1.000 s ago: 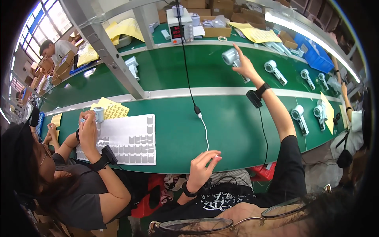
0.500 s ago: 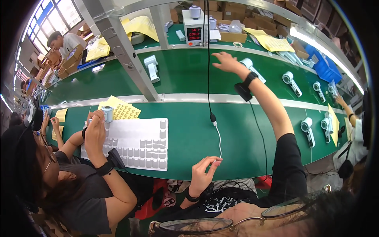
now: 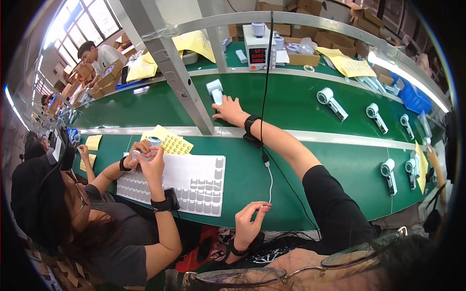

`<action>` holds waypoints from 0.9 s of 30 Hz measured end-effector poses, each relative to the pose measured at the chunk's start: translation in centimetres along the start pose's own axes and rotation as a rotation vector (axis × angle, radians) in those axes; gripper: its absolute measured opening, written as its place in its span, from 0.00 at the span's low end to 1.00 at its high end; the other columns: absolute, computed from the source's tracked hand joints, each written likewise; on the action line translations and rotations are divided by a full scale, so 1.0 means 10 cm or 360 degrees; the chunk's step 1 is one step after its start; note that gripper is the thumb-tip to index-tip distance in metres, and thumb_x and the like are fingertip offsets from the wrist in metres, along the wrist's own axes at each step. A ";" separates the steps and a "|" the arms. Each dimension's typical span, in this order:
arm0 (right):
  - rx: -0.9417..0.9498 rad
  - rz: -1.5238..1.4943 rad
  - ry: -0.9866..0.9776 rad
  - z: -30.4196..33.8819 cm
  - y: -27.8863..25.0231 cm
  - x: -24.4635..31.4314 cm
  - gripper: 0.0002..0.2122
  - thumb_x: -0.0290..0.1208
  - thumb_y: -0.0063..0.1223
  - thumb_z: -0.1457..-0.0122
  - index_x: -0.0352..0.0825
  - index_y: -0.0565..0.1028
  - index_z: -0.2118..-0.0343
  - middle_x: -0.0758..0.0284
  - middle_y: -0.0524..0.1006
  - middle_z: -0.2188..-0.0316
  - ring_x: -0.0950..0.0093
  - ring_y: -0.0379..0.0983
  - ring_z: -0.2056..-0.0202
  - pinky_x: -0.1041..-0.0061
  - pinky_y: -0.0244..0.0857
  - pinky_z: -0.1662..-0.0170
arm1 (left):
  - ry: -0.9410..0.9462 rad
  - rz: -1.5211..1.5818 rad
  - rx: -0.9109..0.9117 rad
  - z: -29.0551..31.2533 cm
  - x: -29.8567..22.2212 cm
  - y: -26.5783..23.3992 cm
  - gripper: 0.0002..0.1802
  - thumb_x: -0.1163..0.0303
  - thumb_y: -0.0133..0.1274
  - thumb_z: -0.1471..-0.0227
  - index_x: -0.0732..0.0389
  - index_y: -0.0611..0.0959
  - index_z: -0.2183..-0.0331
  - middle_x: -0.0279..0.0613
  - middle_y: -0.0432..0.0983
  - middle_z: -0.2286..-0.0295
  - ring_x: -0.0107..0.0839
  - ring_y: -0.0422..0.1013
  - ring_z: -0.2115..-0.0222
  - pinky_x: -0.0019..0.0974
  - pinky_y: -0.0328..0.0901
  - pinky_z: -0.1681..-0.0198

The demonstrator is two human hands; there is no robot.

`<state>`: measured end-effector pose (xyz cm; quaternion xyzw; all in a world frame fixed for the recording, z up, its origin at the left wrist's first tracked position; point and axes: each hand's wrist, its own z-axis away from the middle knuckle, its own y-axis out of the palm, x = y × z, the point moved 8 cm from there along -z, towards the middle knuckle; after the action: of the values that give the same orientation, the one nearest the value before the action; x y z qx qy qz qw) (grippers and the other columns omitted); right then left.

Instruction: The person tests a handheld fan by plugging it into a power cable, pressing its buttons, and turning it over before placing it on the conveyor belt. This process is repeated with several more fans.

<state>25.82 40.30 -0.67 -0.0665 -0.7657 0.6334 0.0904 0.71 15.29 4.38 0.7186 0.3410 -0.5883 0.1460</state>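
My left hand (image 3: 251, 224) is low in the middle, near the green worktop's front edge. Its thumb and fingers pinch the lower end of a white cable (image 3: 271, 180); the tip is hidden by the fingers. That cable joins a black cord (image 3: 266, 116) hanging from above. My right hand (image 3: 230, 112) reaches over the far green surface with fingers spread. Its fingertips are at the lower end of a light-blue handheld fan (image 3: 214, 88), beside the metal post; I cannot tell whether they touch. More such fans, like one with a round head (image 3: 332, 104), lie to the right.
A metal post (image 3: 182, 87) and a metal rail (image 3: 301, 134) divide the surfaces. At left a co-worker's hands (image 3: 151, 160) hold a small part over a white sheet of grey stickers (image 3: 194, 169). A power supply (image 3: 258, 51) and blue bin (image 3: 410, 94) stand behind.
My right hand has swung left, from beside a fan on the right to the fan near the post. The view has shifted. My left hand still pinches the cable. The co-worker's hands have come together.
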 end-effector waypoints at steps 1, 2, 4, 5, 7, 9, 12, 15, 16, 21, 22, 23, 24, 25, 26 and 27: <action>-0.0032 -0.0120 0.0053 0.00 0.00 -0.08 0.18 0.47 0.51 0.43 0.54 0.69 0.50 0.49 0.65 0.52 0.51 0.66 0.52 0.54 0.64 0.53 | -0.0006 0.0001 -0.0015 0.01 0.00 0.00 0.06 0.77 0.51 0.45 0.70 0.81 0.70 0.44 0.79 0.72 0.29 0.76 0.71 0.28 0.69 0.67; -0.0063 -0.0239 0.0111 0.02 -0.01 -0.19 0.17 0.44 0.54 0.44 0.52 0.70 0.51 0.50 0.65 0.53 0.52 0.66 0.52 0.55 0.64 0.54 | -0.0013 0.0004 -0.0025 0.03 0.00 0.01 0.06 0.77 0.51 0.45 0.70 0.81 0.70 0.44 0.79 0.73 0.29 0.76 0.71 0.28 0.69 0.67; -0.0089 -0.0354 0.0178 0.10 -0.05 -0.44 0.17 0.40 0.58 0.46 0.51 0.70 0.53 0.51 0.66 0.53 0.53 0.66 0.52 0.55 0.65 0.55 | -0.0006 0.0028 -0.0017 0.06 -0.01 0.06 0.06 0.77 0.51 0.45 0.70 0.81 0.70 0.44 0.79 0.73 0.29 0.76 0.71 0.28 0.69 0.67; -0.0146 -0.0705 0.0131 0.17 -0.15 -0.61 0.16 0.36 0.58 0.46 0.48 0.70 0.54 0.52 0.66 0.53 0.54 0.68 0.54 0.56 0.67 0.56 | 0.0013 0.0047 -0.0010 0.06 -0.03 0.08 0.06 0.77 0.51 0.45 0.70 0.81 0.70 0.44 0.79 0.73 0.29 0.76 0.71 0.28 0.70 0.67; -0.0112 -0.1778 0.0339 0.48 -0.32 -0.85 0.15 0.31 0.57 0.45 0.43 0.68 0.54 0.53 0.68 0.53 0.56 0.70 0.55 0.57 0.69 0.55 | 0.0023 0.0074 -0.0018 0.07 -0.04 0.10 0.06 0.77 0.51 0.45 0.70 0.81 0.70 0.44 0.79 0.73 0.29 0.76 0.71 0.28 0.70 0.66; -0.0091 -0.2978 0.0774 0.89 -0.33 -1.05 0.16 0.30 0.52 0.42 0.39 0.64 0.51 0.53 0.69 0.53 0.58 0.71 0.54 0.56 0.67 0.49 | 0.0015 0.0105 0.0027 0.08 -0.05 0.15 0.06 0.77 0.51 0.45 0.70 0.81 0.70 0.44 0.79 0.72 0.29 0.76 0.71 0.29 0.70 0.66; -0.0136 -0.3604 0.0955 1.64 -0.60 -1.14 0.19 0.30 0.48 0.40 0.35 0.61 0.46 0.53 0.69 0.53 0.60 0.70 0.51 0.54 0.64 0.45 | 0.0022 0.0148 0.0103 0.11 -0.10 0.28 0.06 0.77 0.52 0.45 0.70 0.80 0.70 0.44 0.79 0.72 0.29 0.76 0.71 0.29 0.70 0.66; -0.0158 -0.3666 0.0830 2.47 -0.99 -0.96 0.22 0.30 0.45 0.39 0.33 0.58 0.43 0.52 0.68 0.51 0.58 0.68 0.49 0.53 0.61 0.42 | 0.0030 0.0179 0.0193 0.16 -0.16 0.45 0.06 0.77 0.52 0.45 0.71 0.80 0.71 0.44 0.80 0.72 0.29 0.77 0.71 0.29 0.70 0.66; -0.0217 -0.3573 0.0679 2.69 -1.13 -0.91 0.24 0.31 0.44 0.39 0.32 0.57 0.41 0.51 0.67 0.49 0.57 0.68 0.48 0.53 0.59 0.41 | 0.0048 0.0206 0.0224 0.17 -0.19 0.52 0.06 0.77 0.51 0.44 0.71 0.80 0.70 0.44 0.79 0.72 0.29 0.76 0.71 0.29 0.70 0.67; -0.0356 -0.3671 0.0662 3.60 -1.32 -0.55 0.28 0.31 0.51 0.44 0.33 0.57 0.41 0.52 0.65 0.47 0.56 0.67 0.48 0.51 0.61 0.43 | -0.0037 0.0376 0.0452 0.23 -0.27 0.93 0.08 0.75 0.49 0.42 0.70 0.78 0.69 0.42 0.77 0.73 0.26 0.74 0.74 0.28 0.68 0.69; -0.0384 -0.3664 0.0623 3.73 -1.33 -0.46 0.28 0.31 0.53 0.45 0.33 0.58 0.41 0.53 0.65 0.47 0.57 0.68 0.48 0.51 0.62 0.43 | -0.0090 0.0435 0.0547 0.24 -0.26 1.05 0.08 0.74 0.48 0.41 0.69 0.77 0.69 0.41 0.77 0.74 0.25 0.73 0.75 0.28 0.67 0.69; -0.0408 -0.3657 0.0583 3.84 -1.32 -0.38 0.29 0.31 0.54 0.46 0.33 0.58 0.42 0.53 0.66 0.48 0.57 0.68 0.49 0.50 0.63 0.44 | -0.0104 0.0444 0.0565 0.24 -0.28 1.14 0.08 0.74 0.48 0.41 0.69 0.77 0.69 0.41 0.77 0.74 0.25 0.73 0.75 0.28 0.67 0.69; -0.0416 -0.3663 0.0603 3.94 -1.26 -0.31 0.29 0.31 0.54 0.46 0.33 0.58 0.42 0.53 0.66 0.48 0.57 0.68 0.49 0.50 0.63 0.44 | -0.0103 0.0510 0.0582 0.23 -0.31 1.24 0.09 0.73 0.47 0.40 0.69 0.77 0.68 0.40 0.75 0.75 0.24 0.72 0.76 0.27 0.67 0.70; -0.0430 -0.3726 0.0536 4.02 -1.20 -0.23 0.28 0.31 0.56 0.47 0.34 0.59 0.43 0.55 0.66 0.50 0.59 0.69 0.50 0.51 0.64 0.45 | -0.0102 0.0575 0.0597 0.23 -0.33 1.32 0.10 0.72 0.46 0.39 0.68 0.76 0.68 0.38 0.74 0.75 0.23 0.70 0.77 0.26 0.66 0.71; -0.0453 -0.3785 0.0468 4.09 -1.16 -0.18 0.28 0.31 0.57 0.48 0.35 0.60 0.44 0.56 0.67 0.51 0.60 0.69 0.52 0.51 0.65 0.46 | -0.0099 0.0640 0.0616 0.24 -0.36 1.38 0.11 0.70 0.44 0.38 0.68 0.76 0.67 0.37 0.73 0.76 0.22 0.69 0.78 0.25 0.65 0.72; -0.0475 -0.3843 0.0396 4.14 -1.16 -0.13 0.27 0.30 0.58 0.49 0.36 0.61 0.45 0.58 0.67 0.53 0.62 0.70 0.53 0.51 0.65 0.46 | -0.0111 0.0641 0.0627 0.26 -0.36 1.41 0.11 0.70 0.44 0.38 0.68 0.76 0.67 0.37 0.73 0.76 0.22 0.69 0.78 0.25 0.65 0.72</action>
<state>18.02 -1.78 3.11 0.6171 -0.3867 0.0378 0.6843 7.85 2.35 4.38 0.7657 0.0651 -0.6268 0.1291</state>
